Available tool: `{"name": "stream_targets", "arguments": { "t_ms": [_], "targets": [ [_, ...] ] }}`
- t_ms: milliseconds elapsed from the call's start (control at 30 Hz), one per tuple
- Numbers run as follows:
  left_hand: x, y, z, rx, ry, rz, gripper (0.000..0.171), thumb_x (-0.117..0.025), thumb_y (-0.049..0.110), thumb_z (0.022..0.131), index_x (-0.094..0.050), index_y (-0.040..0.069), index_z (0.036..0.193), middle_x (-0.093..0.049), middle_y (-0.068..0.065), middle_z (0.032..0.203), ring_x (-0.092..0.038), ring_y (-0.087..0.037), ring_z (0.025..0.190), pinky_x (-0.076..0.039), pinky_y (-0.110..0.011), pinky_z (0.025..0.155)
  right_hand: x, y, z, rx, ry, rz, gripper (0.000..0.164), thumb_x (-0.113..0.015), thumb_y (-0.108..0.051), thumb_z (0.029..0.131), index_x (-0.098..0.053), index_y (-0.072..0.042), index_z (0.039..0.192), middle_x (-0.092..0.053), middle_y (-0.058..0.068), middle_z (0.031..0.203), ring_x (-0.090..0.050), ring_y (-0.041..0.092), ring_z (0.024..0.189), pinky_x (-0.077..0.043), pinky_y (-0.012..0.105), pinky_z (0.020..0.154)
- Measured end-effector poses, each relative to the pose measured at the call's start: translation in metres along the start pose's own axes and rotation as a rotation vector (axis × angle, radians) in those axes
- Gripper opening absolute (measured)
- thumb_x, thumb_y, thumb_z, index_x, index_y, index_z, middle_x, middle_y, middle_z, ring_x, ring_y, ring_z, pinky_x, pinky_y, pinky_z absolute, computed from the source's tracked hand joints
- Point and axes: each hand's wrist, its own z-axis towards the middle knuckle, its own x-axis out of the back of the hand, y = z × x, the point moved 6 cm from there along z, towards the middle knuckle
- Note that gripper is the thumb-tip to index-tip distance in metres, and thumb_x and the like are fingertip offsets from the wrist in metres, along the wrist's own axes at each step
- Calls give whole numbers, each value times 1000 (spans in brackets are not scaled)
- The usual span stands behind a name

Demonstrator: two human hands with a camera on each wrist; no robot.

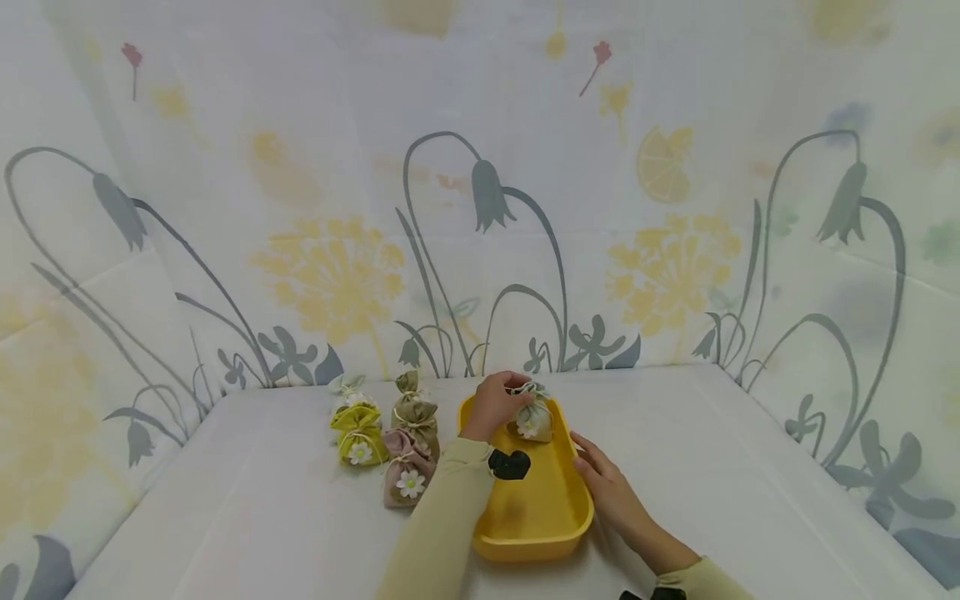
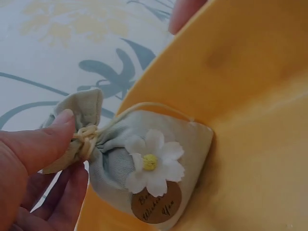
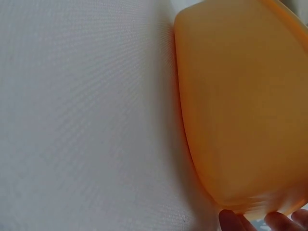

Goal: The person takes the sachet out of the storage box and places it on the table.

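My left hand [image 1: 498,404] pinches the tied neck of a pale green cloth sachet [image 2: 154,125] between thumb and fingers. The sachet has a white flower, a thin cord and a round brown label on its front. It is at the far end of the yellow tray [image 1: 525,508], its body against the tray's inner surface in the left wrist view. Beside the tray's right side is my right hand [image 1: 611,492], its fingers extended along the rim and outer wall. The right wrist view catches only its fingertips [image 3: 279,221] at the wall's lower corner.
Left of the tray stand several more tied sachets: a yellow-green one [image 1: 359,437], a mauve one [image 1: 405,479], an olive one [image 1: 415,414] and a pale one [image 1: 347,386] behind. The white-covered table [image 1: 262,500] meets a flower-printed cloth backdrop [image 1: 480,275].
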Motion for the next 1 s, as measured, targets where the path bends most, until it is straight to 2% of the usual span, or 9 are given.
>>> {"name": "stream_targets", "arguments": {
  "t_ms": [100,367,533,633,1000],
  "targets": [
    [-1,-1,0,-8,-3,28,19,-66,12,87,-68,5,105,-63,-7,101,-56,-22,89,-49,-30,74,0,-1,0,5,4,-9,48,-43,-27,100,-35,-5,143,-45,25,134,-44,37,122,-36,50,98],
    [9,2,-1,-112,13,90,11,-68,12,86,-70,4,94,-66,-6,91,-59,-21,81,-48,-26,65,1,-2,0,5,-3,5,48,-42,-25,100,-34,-5,143,-43,25,135,-43,37,122,-37,50,98],
    [14,1,-6,-139,18,97,10,-66,12,88,-70,4,94,-65,-7,93,-59,-20,79,-48,-26,65,0,-3,-1,-4,-14,-5,47,-42,-24,100,-35,-5,143,-44,25,135,-43,37,123,-35,50,99],
    [18,2,-10,-132,23,84,10,-65,13,88,-69,6,94,-65,-5,93,-57,-17,75,-48,-25,63,1,-4,-2,1,-13,-17,47,-42,-23,100,-35,-6,143,-45,25,134,-42,37,123,-34,51,99],
    [35,26,-25,-157,76,60,8,-62,15,90,-69,10,94,-63,0,86,-54,-12,67,-47,-24,60,1,-5,-2,-6,-34,-42,49,-40,-25,101,-32,-3,143,-43,27,134,-42,39,123,-35,52,98]
  ]
}}
